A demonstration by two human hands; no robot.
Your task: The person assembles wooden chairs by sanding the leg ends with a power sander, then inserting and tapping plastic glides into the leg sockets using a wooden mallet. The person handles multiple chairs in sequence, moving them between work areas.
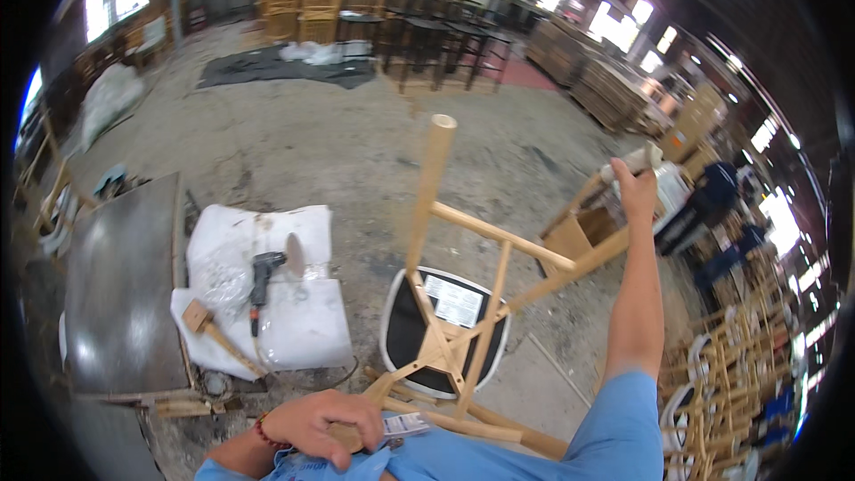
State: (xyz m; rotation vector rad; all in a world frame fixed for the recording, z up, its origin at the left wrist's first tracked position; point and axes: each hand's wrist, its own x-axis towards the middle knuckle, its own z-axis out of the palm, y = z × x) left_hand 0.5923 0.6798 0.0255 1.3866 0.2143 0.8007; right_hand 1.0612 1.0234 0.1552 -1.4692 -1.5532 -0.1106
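Note:
A pale wooden chair point(463, 303) lies upside down in front of me, its black seat underside with a white label facing up and its legs pointing upward. My right hand point(637, 187) is raised and gripped around the tip of the right leg, where a light cloth or paper is wrapped. My left hand point(325, 428) rests low over the near part of the chair frame at my lap, fingers curled on the wood beside a small white tag point(405, 425).
A white sheet point(267, 294) on the concrete floor holds a power sander point(267, 272) and a wooden mallet point(214, 330). A dark board point(120, 285) lies at the left. Stacked chairs stand at the right and far back.

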